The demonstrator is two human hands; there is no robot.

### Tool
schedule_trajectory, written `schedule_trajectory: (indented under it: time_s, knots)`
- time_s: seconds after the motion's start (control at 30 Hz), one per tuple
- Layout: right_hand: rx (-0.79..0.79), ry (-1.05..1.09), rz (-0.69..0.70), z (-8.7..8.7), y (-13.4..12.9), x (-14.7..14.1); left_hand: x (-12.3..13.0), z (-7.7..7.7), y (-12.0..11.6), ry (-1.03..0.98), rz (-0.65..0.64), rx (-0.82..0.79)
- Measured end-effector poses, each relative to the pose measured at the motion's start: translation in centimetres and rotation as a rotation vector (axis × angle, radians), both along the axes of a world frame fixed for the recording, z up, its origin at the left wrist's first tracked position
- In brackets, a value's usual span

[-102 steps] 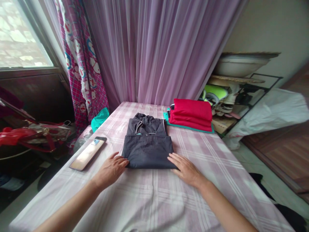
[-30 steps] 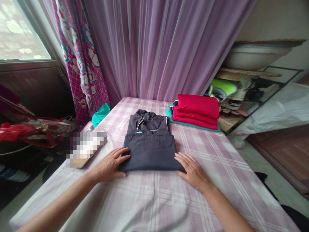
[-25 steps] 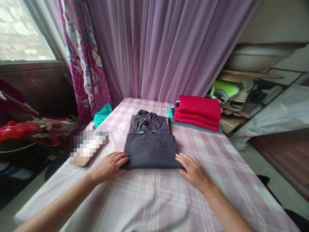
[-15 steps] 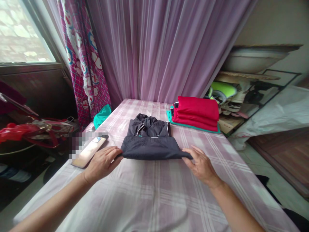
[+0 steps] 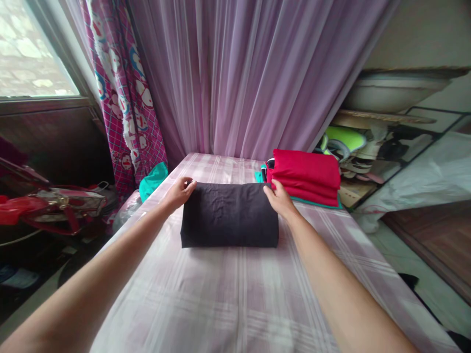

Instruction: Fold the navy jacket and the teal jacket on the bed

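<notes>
A dark garment (image 5: 230, 215) lies folded into a flat rectangle on the checked tablecloth (image 5: 221, 294). Its far left corner is pinched in my left hand (image 5: 181, 192), and the far right corner is between the thumb and fingers of my right hand (image 5: 279, 197). Only the smooth outer side of the garment shows; its collar and zip are hidden beneath. Just beyond my right hand sits a folded red stack (image 5: 305, 174) with a teal cloth (image 5: 316, 202) under it.
Purple curtains (image 5: 235, 78) hang behind the table. A teal bundle (image 5: 153, 180) is at the left edge, near a patterned curtain (image 5: 128, 108). On the right stands a rack with shoes (image 5: 358, 164) and a basin (image 5: 393, 93).
Both hands have moved away from me, carrying the garment's near edge over to its far side and covering the collar and zip. The phone on the left is now hidden behind my left arm.
</notes>
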State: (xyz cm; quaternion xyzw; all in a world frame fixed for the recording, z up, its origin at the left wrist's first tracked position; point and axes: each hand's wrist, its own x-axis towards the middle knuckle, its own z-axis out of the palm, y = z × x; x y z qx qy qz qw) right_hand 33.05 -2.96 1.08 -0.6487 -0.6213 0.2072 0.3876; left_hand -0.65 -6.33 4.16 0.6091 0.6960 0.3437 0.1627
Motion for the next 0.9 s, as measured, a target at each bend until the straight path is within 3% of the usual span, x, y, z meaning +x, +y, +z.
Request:
schedule_trajectory:
  time_s: [0.13, 0.27, 0.4, 0.53, 0.6, 0.73, 0.8, 0.9]
  knots:
    - [-0.114, -0.061, 0.037, -3.5, 2.1, -1.6, 1.0, -3.7, 3.0, -0.077, 0.034, -0.163]
    - [-0.152, -0.278, -0.023, -4.7, 1.0, -2.6, 1.3, -6.5, 3.4, 0.004, 0.063, -0.144]
    - [-0.196, -0.498, -0.087, -3.9, -0.3, -3.4, 1.4, -6.5, 3.4, 0.169, 0.046, -0.169]
    - [0.000, -0.623, -0.049, -2.5, -1.0, -5.0, 3.8, -4.8, 2.1, 0.451, 0.067, -0.076]
    - [0.080, -0.647, 0.041, -2.2, -1.1, -6.4, 5.9, -4.5, 1.2, 0.578, -0.006, 0.009]
    - [-0.112, -0.663, 0.221, -3.2, -1.3, -9.0, 9.3, -5.9, 0.3, 0.617, -0.158, -0.041]
    - [-0.227, -0.646, 0.244, -4.0, -1.3, -9.7, 9.8, -7.1, 0.3, 0.590, -0.162, -0.102]
    - [-0.258, -0.617, 0.249, -4.8, -1.3, -9.7, 9.4, -8.3, 0.6, 0.568, -0.157, -0.109]
